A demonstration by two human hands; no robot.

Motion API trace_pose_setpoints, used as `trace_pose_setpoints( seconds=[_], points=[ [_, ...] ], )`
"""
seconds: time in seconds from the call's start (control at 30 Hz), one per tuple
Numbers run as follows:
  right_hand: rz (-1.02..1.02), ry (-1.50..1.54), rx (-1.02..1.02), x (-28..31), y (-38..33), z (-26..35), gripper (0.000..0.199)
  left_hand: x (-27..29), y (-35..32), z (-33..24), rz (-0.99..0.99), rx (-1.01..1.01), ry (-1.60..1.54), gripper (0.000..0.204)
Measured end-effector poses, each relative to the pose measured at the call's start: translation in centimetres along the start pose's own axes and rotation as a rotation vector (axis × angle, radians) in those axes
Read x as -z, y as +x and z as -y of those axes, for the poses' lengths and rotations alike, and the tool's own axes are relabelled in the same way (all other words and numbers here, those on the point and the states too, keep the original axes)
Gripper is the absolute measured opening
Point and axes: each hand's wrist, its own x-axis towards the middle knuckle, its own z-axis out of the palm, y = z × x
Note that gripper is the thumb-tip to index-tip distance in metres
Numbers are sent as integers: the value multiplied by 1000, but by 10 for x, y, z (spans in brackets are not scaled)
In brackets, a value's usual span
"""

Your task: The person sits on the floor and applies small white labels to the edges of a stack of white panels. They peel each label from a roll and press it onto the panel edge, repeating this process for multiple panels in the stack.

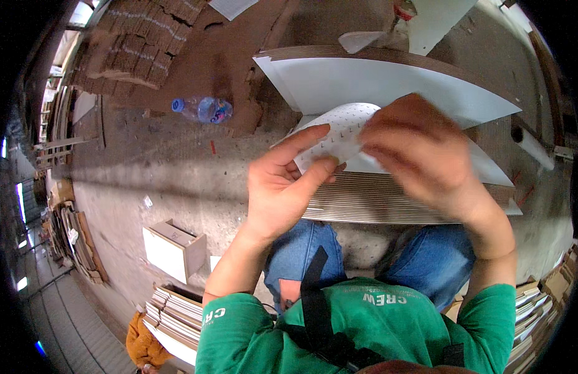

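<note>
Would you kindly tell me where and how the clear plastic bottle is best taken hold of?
I'd grip the bottle around its middle, from above, across its width: it lies on its side, lengthwise left to right, cap at the left. The left hand is nearer, but holds the white sheet.

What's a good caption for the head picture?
Left hand holds a white sheet over stacked boards, right hand blurred alongside.

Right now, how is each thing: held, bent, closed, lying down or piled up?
White sheet: held up, curved
Left hand: pinching the sheet between thumb and fingers
Right hand: at the sheet's edge, blurred; grip unclear
Plastic bottle: lying on its side, blue cap on
White panels: stacked
Brown cardboard: piled up
</note>
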Motion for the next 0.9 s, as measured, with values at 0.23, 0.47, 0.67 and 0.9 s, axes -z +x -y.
trace_pose_setpoints(
  seconds=[0.23,0.47,0.67,0.9],
  points=[
    [35,-88,149,-29,16,13,17,-10,-1,1,20,-200,137,43],
    [187,-158,122,-32,10,15,33,-2,1,7,74,-95,299,44],
    [127,-231,169,-43,0,14,33,-2,9,1,141,64,77,46],
    [219,249,-161,-22,-6,-1,21,18,11,10,72,130,-6,61]
  ],
)
